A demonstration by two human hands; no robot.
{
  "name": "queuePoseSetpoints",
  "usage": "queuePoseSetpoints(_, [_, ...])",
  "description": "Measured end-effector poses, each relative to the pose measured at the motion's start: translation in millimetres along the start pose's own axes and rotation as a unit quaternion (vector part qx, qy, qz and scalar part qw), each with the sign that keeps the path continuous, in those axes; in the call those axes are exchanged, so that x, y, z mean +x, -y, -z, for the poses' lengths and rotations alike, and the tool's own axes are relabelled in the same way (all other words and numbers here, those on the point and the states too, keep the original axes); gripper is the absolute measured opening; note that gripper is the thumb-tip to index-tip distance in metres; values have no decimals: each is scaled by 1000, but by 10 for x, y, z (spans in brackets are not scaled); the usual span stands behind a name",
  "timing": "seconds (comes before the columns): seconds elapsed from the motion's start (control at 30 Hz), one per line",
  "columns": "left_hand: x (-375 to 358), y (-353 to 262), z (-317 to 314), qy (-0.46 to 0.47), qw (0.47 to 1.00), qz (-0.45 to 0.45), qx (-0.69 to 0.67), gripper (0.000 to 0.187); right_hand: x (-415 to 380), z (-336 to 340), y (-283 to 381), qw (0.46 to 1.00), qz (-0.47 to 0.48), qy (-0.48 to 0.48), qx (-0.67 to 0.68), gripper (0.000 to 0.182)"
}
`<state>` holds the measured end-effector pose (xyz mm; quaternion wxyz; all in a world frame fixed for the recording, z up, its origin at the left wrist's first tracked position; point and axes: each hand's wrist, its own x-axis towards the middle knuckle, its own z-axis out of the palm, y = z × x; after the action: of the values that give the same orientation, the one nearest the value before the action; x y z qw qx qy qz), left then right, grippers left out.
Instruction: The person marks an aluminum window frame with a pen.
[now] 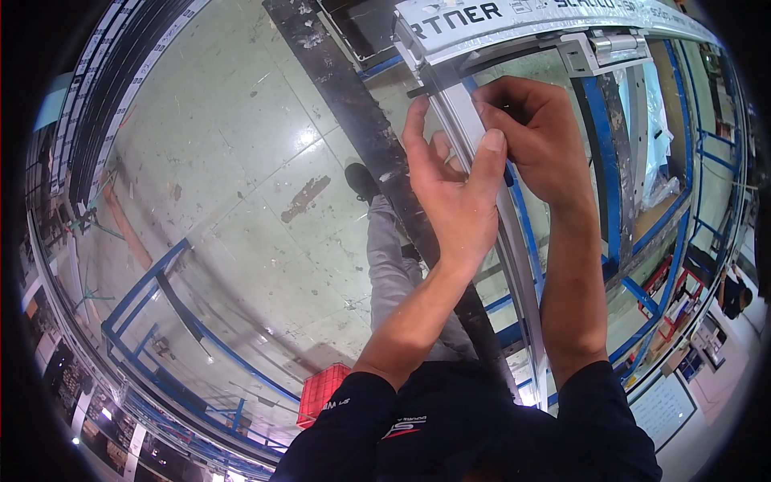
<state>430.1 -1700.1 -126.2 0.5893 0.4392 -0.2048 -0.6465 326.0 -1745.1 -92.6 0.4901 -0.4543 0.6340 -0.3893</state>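
A long silver aluminium profile runs from a corner joint down towards my body. My left hand is wrapped round it, thumb on the near face and fingers on the far side. Against its right side, close to the corner, my right hand has its fingers curled and pinched; whatever they grip is hidden. Just above both hands, the profile meets a crossbar in printed white film. A small dark piece sticks out at the joint. To the right, a metal hinge sits on the crossbar.
A dark, worn beam lies left of the profile. Blue steel racks stand under and right of the work. Further off are a red crate, stacked dark profiles, and a blue floor frame.
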Motion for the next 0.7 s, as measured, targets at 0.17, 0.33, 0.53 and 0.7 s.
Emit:
queuePoseSetpoints(0.17, [0, -6, 2, 0, 1000, -3, 17, 77, 12, 18, -37, 1000, 23, 11, -3, 13])
queuePoseSetpoints(0.33, [0, -16, -15, -8, 1000, 3, 7, 77, 3, 24, -15, 1000, -2, 2, 4, 13])
queuePoseSetpoints(0.53, [3, -15, 0, -1, 1000, 2, 18, 77, 14, 29, -47, 1000, 14, 8, -9, 13])
queuePoseSetpoints(0.7, [2, -11, -8, -4, 1000, 0, 8, 78, -1, 24, -16, 1000, 13, 0, -15, 12])
